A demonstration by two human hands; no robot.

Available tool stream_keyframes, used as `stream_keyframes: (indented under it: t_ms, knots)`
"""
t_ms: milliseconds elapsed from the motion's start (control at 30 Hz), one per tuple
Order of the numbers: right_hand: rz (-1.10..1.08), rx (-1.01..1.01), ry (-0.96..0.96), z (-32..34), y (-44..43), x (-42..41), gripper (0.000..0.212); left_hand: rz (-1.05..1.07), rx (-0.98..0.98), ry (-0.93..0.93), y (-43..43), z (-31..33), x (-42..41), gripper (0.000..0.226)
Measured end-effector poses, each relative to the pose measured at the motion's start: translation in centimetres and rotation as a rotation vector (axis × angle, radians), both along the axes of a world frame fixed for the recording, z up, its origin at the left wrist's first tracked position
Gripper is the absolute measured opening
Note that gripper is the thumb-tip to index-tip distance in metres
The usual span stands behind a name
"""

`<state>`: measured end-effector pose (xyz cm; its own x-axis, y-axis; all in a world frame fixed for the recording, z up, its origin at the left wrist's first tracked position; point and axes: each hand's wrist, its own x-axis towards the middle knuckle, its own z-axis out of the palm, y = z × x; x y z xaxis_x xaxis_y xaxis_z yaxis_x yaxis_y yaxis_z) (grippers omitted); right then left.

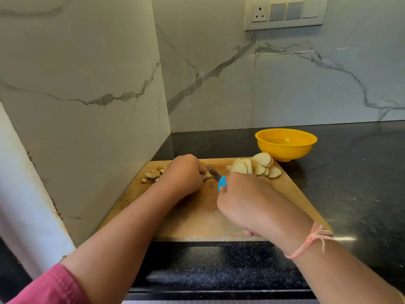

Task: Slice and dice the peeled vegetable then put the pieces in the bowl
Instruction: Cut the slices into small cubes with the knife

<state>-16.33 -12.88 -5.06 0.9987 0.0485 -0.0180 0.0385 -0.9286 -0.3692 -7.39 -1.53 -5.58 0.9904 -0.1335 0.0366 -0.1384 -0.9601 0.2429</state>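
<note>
A wooden cutting board (197, 216) lies on the black counter. My right hand (247, 200) grips a knife by its blue handle (221, 183); the blade (213, 172) points toward my left hand. My left hand (184, 174) is curled over a few pale slices (208, 175) beside the blade, holding them down. A small heap of diced pieces (153, 173) sits at the board's far left. A pile of round potato slices (256, 165) lies at the board's far right corner. Behind that pile stands a yellow bowl (286, 143), which looks empty.
Marble walls close off the left side and the back, forming a corner just beyond the board. The black granite counter (350, 183) stretches to the right of the board. A switch panel (285, 13) is high on the back wall.
</note>
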Motion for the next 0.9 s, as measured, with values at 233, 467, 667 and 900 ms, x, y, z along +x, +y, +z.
stream_keyframes:
  t_ms: [233, 467, 667, 900]
  knots:
    - [0.025, -0.005, 0.013, 0.6, 0.0, 0.3, 0.008, 0.07, -0.153, -0.059, -0.1, -0.5, 0.0, 0.025]
    - [0.048, -0.112, 0.121, 1.9, -2.3, -3.1, 0.042, 0.069, -0.177, -0.087, -0.2, -0.6, -0.3, 0.025]
    - [0.054, -0.074, -0.01, 2.3, -2.4, -3.3, 0.035, 0.051, -0.19, -0.077, 0.0, -0.6, -0.6, 0.025]
    - [0.028, 0.011, -0.022, 0.0, -0.2, -1.0, 0.026, 0.061, -0.235, -0.029, 0.2, -0.7, -0.3, 0.025]
